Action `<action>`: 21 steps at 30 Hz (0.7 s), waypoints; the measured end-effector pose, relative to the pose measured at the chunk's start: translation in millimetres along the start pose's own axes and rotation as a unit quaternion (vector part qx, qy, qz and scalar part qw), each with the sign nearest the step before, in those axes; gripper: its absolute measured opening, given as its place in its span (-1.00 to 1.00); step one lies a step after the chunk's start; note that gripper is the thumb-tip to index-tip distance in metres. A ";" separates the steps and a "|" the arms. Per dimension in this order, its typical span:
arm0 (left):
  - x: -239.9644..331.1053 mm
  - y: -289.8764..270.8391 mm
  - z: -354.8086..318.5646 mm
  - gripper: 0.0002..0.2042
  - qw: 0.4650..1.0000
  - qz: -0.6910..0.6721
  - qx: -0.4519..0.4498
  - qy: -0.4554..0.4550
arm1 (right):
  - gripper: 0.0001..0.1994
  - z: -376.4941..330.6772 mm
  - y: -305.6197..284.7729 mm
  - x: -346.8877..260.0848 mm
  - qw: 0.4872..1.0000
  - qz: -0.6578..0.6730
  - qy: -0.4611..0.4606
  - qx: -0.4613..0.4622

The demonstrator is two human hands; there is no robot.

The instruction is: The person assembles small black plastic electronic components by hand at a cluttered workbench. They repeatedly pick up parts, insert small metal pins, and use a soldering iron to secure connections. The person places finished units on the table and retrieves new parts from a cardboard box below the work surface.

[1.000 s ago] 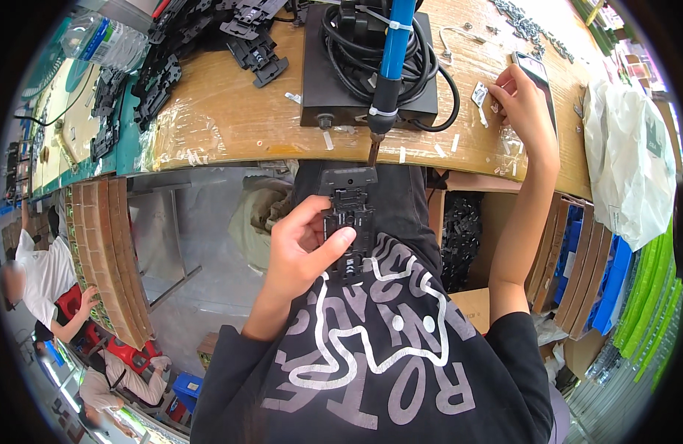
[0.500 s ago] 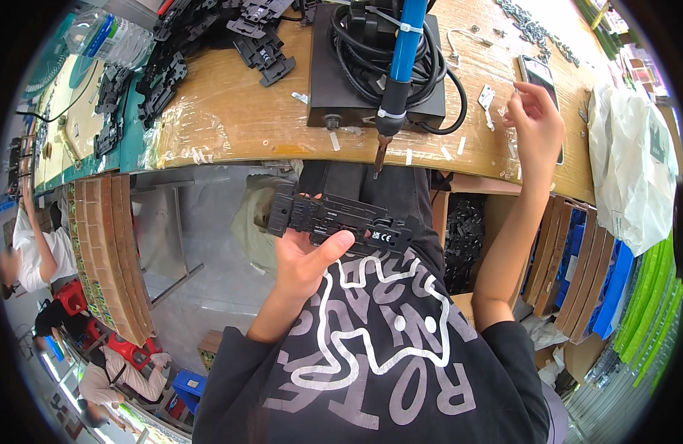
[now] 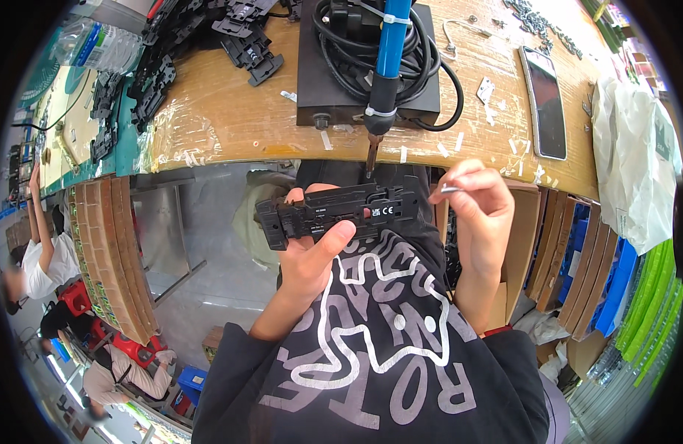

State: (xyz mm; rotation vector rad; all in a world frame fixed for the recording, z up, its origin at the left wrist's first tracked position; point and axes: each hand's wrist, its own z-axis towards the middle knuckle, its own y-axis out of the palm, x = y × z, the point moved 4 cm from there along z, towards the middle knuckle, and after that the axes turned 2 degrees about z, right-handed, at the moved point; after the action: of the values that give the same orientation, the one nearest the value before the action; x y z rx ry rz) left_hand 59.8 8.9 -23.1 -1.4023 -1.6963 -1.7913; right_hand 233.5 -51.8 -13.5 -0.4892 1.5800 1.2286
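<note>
Centrally in the head view, our left hand (image 3: pixel 312 255) is closed around a black plastic part (image 3: pixel 341 211), holding it level just below the bench (image 3: pixel 223 111) edge. Right of it, our right hand (image 3: pixel 478 214) pinches a small screw (image 3: pixel 449 189) between thumb and fingertips, near the part's right end. Above, a blue screwdriver (image 3: pixel 386 66) hangs tip-down over the part; a phone (image 3: pixel 546 103) lies upper right.

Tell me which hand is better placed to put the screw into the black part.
Right, most likely. The right hand pinches a small metal piece, probably a screw, beside the right end of the black plastic part. The left hand has its grip full, holding that part level under the hanging electric screwdriver.
</note>
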 end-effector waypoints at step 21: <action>-2.5 -2.6 -3.7 -0.75 0.983 0.117 -0.096 0.108 | -0.87 -4.5 14.1 9.4 0.997 0.004 0.075 -0.012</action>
State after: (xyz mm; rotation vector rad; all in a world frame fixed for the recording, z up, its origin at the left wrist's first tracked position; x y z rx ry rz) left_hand 57.4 5.4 -25.9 -1.3593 -1.2250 -1.9304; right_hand 216.6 -47.7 -15.5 -0.6021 1.6963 1.2416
